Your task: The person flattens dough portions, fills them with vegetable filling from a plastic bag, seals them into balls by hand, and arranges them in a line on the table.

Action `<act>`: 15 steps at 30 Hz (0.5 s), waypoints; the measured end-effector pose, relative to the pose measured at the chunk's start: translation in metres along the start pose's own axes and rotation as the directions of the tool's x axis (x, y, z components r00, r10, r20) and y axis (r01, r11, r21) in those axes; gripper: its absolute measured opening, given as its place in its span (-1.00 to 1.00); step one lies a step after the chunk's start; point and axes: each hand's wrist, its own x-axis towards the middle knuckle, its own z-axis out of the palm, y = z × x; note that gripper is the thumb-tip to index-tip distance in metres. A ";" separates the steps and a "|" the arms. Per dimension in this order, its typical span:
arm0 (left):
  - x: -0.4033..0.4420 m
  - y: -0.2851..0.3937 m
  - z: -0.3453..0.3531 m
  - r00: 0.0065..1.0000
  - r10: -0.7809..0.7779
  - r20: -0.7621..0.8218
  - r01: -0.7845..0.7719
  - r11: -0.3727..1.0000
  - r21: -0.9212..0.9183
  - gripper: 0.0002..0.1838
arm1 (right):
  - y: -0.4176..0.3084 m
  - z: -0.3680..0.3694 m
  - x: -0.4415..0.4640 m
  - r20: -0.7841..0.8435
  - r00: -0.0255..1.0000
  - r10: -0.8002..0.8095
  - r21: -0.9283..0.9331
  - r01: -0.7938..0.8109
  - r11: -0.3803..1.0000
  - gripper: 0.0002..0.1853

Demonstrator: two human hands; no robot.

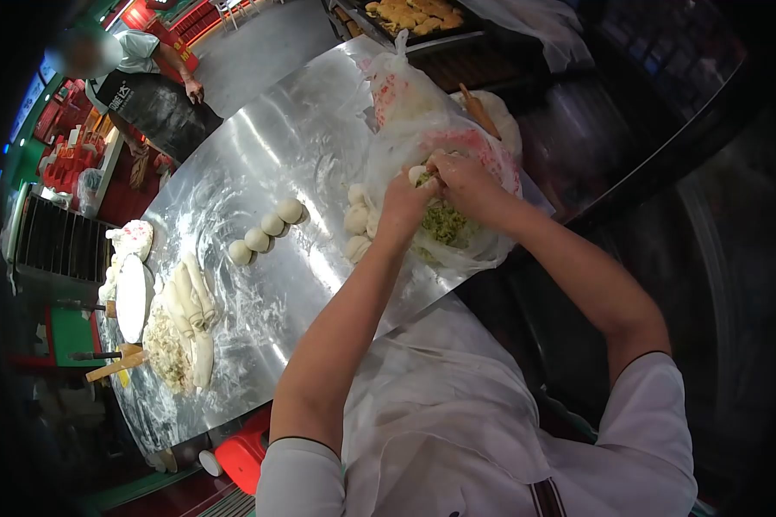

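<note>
Above a plastic bag (483,246) of chopped green filling (446,222), both my hands come together around a small piece of white dough (417,174). My left hand (408,202) grips it from the left with curled fingers. From the other side, my right hand (464,183) pinches at its edge. Some green filling shows between the hands at the dough; my fingers hide the rest of it. Just left of my left hand sit several pale dough balls (357,220), close to the bag.
A row of filled-looking dough balls (272,224) lies mid-table. Dough strips (190,297), a crumbly pale heap (169,349) and a wooden-handled scraper (116,363) are at the left. A rolling pin (479,110) rests beyond the bag. A tray of browned flatbreads (418,17) stands behind; another person (155,103) is across the table.
</note>
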 end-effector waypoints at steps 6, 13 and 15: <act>0.004 -0.010 -0.009 0.988 -0.154 0.018 0.143 0.863 -0.485 -0.67 | 0.000 -0.010 -0.008 -0.122 0.991 -0.044 0.100 0.057 0.993 -0.68; 0.002 -0.012 -0.015 0.993 -0.068 0.102 0.116 0.780 -0.614 -0.71 | 0.019 -0.011 -0.013 0.028 0.999 -0.015 -0.073 0.017 0.997 -0.75; 0.000 -0.014 -0.013 0.992 -0.054 0.115 0.114 0.778 -0.618 -0.70 | 0.015 -0.009 -0.017 -0.038 0.999 -0.018 0.042 0.019 0.999 -0.69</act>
